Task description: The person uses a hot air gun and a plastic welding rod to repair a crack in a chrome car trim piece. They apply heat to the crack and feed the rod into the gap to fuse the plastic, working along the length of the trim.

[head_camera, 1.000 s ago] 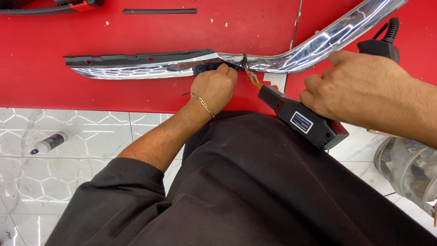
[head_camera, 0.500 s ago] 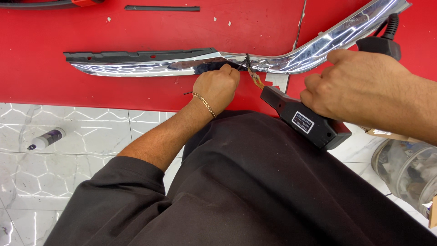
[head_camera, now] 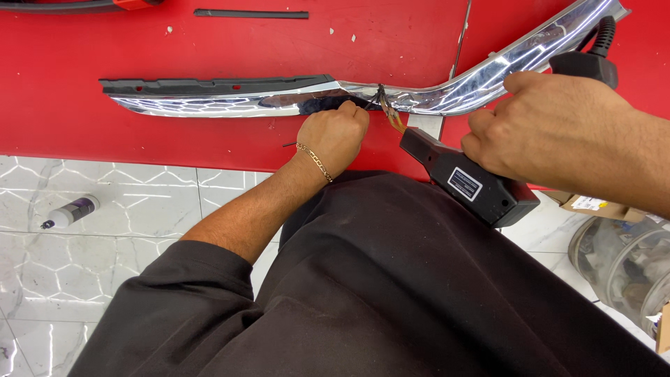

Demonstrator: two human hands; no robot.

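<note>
A long chrome trim strip [head_camera: 230, 103] with a dark plastic backing lies across the red table [head_camera: 139, 49]. My left hand [head_camera: 335, 136], wearing a gold chain bracelet, is closed with its fingertips pinching something thin at the strip's middle bend. My right hand [head_camera: 558, 126] grips a black handheld electric tool [head_camera: 474, 183] with a coiled cord. The tool's metal tip [head_camera: 392, 117] touches the strip right beside my left fingers. What the left fingers pinch is too small to make out.
A thin black strip [head_camera: 251, 13] lies at the table's far side. A small bottle [head_camera: 70, 211] lies on the white marble floor at the left. A clear bin [head_camera: 628, 265] and a cardboard box [head_camera: 586, 203] stand at the right. My dark shirt fills the foreground.
Both hands stay at the strip's bend. The view has shifted slightly; the tool tip and left fingers hold almost the same place.
</note>
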